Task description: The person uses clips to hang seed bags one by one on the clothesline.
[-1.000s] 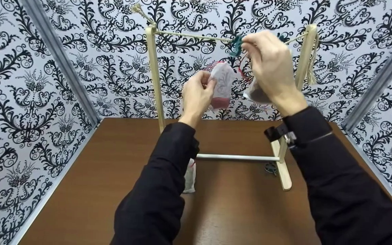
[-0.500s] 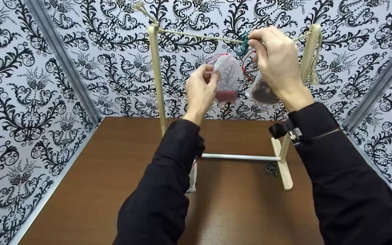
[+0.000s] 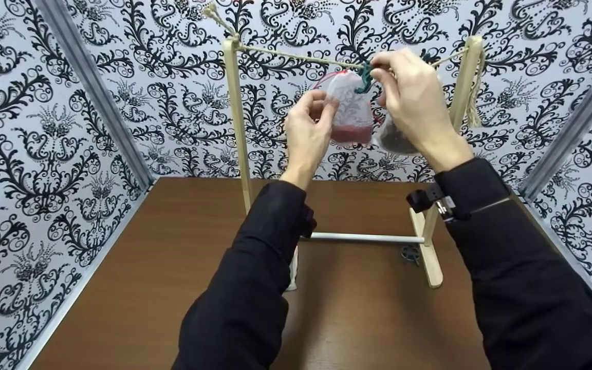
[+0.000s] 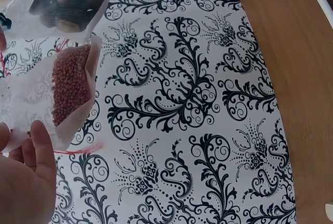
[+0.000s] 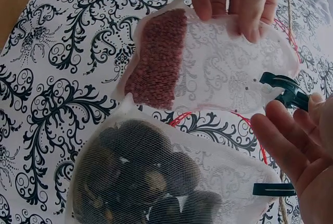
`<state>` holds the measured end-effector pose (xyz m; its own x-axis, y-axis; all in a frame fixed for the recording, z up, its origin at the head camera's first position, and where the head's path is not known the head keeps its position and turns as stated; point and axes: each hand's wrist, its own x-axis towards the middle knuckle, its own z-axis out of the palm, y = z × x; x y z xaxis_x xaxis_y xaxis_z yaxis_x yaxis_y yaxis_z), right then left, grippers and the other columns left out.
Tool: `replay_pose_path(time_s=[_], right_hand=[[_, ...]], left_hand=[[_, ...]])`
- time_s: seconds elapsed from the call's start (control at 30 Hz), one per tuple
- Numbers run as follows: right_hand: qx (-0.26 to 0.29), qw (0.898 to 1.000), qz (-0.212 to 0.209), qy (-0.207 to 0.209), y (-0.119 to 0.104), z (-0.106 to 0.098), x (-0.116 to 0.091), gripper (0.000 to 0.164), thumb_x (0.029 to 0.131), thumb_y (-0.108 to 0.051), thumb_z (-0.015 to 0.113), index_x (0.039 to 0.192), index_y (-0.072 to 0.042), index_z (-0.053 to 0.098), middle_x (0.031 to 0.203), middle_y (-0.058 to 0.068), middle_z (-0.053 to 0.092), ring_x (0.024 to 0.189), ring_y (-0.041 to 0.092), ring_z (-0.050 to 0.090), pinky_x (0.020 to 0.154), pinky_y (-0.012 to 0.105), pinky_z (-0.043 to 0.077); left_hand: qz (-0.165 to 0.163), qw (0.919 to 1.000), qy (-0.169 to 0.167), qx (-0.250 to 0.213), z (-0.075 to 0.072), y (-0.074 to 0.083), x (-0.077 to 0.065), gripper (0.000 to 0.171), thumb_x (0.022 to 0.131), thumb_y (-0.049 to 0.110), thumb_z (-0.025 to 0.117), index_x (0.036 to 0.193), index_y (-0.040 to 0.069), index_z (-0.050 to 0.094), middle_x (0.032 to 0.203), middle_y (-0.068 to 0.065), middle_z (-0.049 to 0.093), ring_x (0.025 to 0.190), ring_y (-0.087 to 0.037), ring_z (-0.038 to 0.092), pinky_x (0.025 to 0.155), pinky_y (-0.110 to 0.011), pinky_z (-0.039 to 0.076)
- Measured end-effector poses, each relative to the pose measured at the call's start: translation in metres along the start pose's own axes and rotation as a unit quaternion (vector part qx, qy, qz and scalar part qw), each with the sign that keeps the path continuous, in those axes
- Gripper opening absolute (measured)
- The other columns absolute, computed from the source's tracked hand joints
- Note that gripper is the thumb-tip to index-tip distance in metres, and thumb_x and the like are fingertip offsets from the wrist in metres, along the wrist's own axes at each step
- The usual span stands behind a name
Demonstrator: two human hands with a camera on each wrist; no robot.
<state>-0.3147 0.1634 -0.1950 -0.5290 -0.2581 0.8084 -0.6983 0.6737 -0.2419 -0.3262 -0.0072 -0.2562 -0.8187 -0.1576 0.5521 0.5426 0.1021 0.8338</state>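
Observation:
My left hand [image 3: 309,131] pinches the side edge of a white mesh drawstring bag [image 3: 351,105] with small reddish pellets in its bottom. Up at the rope [image 3: 296,55], my right hand [image 3: 411,95] holds a dark green clothespin [image 3: 365,79] between thumb and fingers. In the right wrist view, the clothespin's jaws stand at the bag's upper edge; whether they grip the mesh I cannot tell. A second mesh bag [image 5: 140,172], filled with dark roundish lumps, hangs beside it from another green clothespin [image 5: 274,189], partly behind my right hand in the head view.
The rope runs between two wooden posts [image 3: 238,128] joined low down by a white bar [image 3: 368,237]. On the brown table [image 3: 193,246] lie a small dark wheel-shaped object [image 3: 410,253] and another pale bag [image 3: 294,272], mostly hidden by my left sleeve. Patterned walls surround the table.
My left hand has raised the bag of reddish pellets up and to the right, bringing its top to the clothespin. My right hand keeps its hold on the clothespin near the rope.

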Motion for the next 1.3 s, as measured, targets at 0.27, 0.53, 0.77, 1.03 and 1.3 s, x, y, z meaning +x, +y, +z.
replay_pose_path(time_s=[0.27,0.53,0.77,1.03,1.3], right_hand=[[-0.013,1.0,-0.004,0.015,0.004,0.007,-0.006,0.048,0.107,-0.024,0.048,0.143,0.007,0.048,0.103,0.024,0.066,0.076,0.026,0.061,0.075,0.036,0.051],[-0.011,0.999,-0.005,0.036,0.009,0.016,-0.014,0.051,0.106,-0.028,0.052,0.147,0.003,0.046,0.104,0.021,0.067,0.074,0.025,0.062,0.066,0.034,0.05],[0.01,0.999,0.003,0.053,0.012,0.023,-0.026,0.049,0.103,-0.021,0.061,0.143,0.005,0.049,0.123,0.025,0.066,0.105,0.034,0.066,0.098,0.044,0.049],[0.038,0.998,-0.007,0.046,0.015,0.037,-0.043,0.043,0.101,-0.009,0.061,0.14,0.006,0.052,0.134,0.024,0.061,0.117,0.034,0.063,0.105,0.039,0.047],[0.064,0.997,-0.022,0.038,0.026,0.055,-0.071,0.05,0.098,-0.002,0.061,0.145,0.006,0.046,0.144,0.025,0.052,0.13,0.037,0.054,0.107,0.041,0.045]], left_hand=[[-0.019,0.9997,-0.007,-0.011,0.005,0.003,-0.002,0.015,0.099,0.015,0.066,0.112,0.008,0.066,0.102,-0.008,0.072,0.091,-0.017,0.069,0.077,-0.026,0.057],[-0.006,0.9998,-0.014,-0.014,0.009,0.002,-0.003,0.014,0.098,0.014,0.068,0.11,0.007,0.065,0.096,-0.006,0.071,0.086,-0.017,0.068,0.075,-0.027,0.058],[0.009,0.9995,-0.031,0.002,0.009,-0.005,-0.006,0.016,0.098,0.014,0.068,0.111,0.005,0.065,0.097,-0.009,0.072,0.088,-0.019,0.069,0.077,-0.026,0.057],[0.021,0.9979,-0.055,0.029,0.01,-0.012,-0.01,0.019,0.099,0.013,0.066,0.116,0.004,0.063,0.101,-0.009,0.071,0.087,-0.02,0.07,0.072,-0.026,0.058],[0.031,0.9969,-0.067,0.027,0.017,-0.024,-0.02,0.02,0.099,0.009,0.066,0.118,0.003,0.064,0.098,-0.012,0.071,0.081,-0.02,0.07,0.069,-0.026,0.058]])
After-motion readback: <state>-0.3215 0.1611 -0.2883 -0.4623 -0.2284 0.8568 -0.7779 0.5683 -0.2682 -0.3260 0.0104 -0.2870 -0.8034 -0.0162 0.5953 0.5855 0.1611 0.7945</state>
